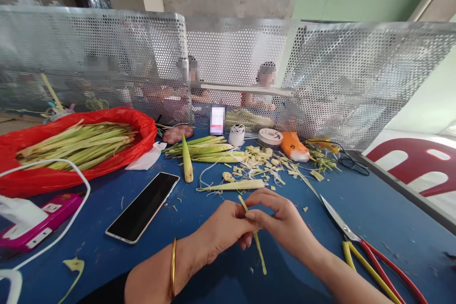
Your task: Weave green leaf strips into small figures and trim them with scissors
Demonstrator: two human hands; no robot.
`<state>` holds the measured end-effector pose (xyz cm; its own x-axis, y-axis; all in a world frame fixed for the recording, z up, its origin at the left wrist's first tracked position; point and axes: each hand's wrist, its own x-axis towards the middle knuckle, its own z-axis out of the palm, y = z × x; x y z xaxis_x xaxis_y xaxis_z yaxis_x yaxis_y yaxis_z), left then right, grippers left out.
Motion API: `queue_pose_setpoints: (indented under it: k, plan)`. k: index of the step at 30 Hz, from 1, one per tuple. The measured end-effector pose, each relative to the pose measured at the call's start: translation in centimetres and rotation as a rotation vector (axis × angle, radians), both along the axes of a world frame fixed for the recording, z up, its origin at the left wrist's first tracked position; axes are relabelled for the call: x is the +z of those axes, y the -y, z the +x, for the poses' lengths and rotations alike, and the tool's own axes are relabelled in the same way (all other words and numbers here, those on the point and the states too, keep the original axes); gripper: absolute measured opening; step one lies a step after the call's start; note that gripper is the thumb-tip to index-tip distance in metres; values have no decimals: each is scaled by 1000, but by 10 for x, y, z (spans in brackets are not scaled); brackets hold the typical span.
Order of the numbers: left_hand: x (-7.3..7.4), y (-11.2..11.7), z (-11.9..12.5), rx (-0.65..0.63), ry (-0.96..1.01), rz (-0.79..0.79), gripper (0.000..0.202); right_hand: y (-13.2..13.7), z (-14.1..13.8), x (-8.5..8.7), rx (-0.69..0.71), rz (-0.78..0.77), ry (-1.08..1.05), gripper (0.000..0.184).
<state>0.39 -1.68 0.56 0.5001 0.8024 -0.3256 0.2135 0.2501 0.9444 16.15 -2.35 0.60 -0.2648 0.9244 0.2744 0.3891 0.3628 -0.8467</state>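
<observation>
Between my two hands is a narrow green plant strip (260,252), its lower end hanging toward me and its tip poking up above my fingers. My left hand (230,225), below a gold bangle, is closed around the strip. The thumb and fingers of my right hand (276,211) pinch the same strip from the other side. Just beyond my hands lies a pale leaf bundle (235,185) with white thread at its left end. A pointed leaf cone (187,164) rests to its left. Scissors (351,235) with red and yellow handles lie open on the right.
A red plastic bag (142,126) of long leaf strips stands at left, near a phone (142,209) and a purple power strip (46,221). Leaf scraps (260,156), a white thread spool (236,136), tape (270,137) and an orange packet (294,146) sit before a perforated metal screen (235,52).
</observation>
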Motion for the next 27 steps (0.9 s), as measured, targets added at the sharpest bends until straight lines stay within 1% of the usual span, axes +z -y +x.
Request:
queue_pose_setpoints:
  k: [4,8,13,15,19,22,24,26,27]
  plan:
    - [-3,2,2,-51,35,-27,34,3,-5,-2,-78,-124,-43,13]
    - [-4,4,3,-31,31,-40,36,4,-5,-1,-89,-131,-46,8]
    - [-2,4,3,-55,56,-54,32,2,-5,0,-138,-189,-111,19]
    - [-2,3,3,-71,58,-56,31,2,-4,0,-163,-162,-90,21]
    - [-4,3,2,-94,36,-28,34,5,-5,-3,-249,-25,-4,23]
    - [-6,5,2,-120,23,-21,34,8,-8,-7,-275,14,12,24]
    - [-7,6,3,-141,21,-36,32,8,-10,-10,-283,12,6,25]
    - [-7,7,4,-128,38,-53,32,6,-9,-12,-264,-62,-29,26]
    - [-7,6,4,-101,61,-60,34,3,-7,-12,-244,-110,-57,26]
